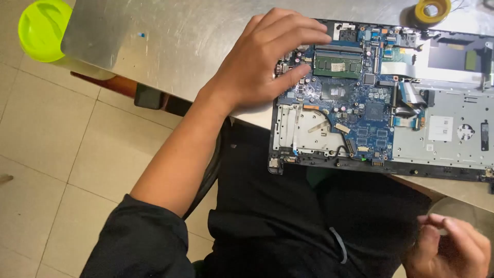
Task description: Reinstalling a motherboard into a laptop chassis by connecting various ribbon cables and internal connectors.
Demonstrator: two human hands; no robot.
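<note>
1. An opened laptop chassis is shown lying on a metal worktop, its long axis running from 9 o'clock to 3 o'clock and its near edge overhanging the worktop towards the lap.
2. The blue motherboard is exposed in the left half of the chassis; a green memory module is seated at its 12 o'clock edge, with its long axis parallel to that of the chassis.
3. The left hand is laid flat on the 9 o'clock end of the motherboard, fingers spread and extended towards 3 o'clock. The grip is open: nothing is enclosed, and the fingertips are seen touching or just beside the left end of the memory module.
4. The right hand is held over the lap at 5 o'clock, well apart from the board; whether anything is pinched cannot be told. The left hand is therefore the nearer.
5. White rectangular labels are seen on the silver plate at 3 o'clock, with a narrow black one beside them.
6. A yellow tape roll lies at 1 o'clock; a lime-green lid is seen at 10 o'clock.
</note>
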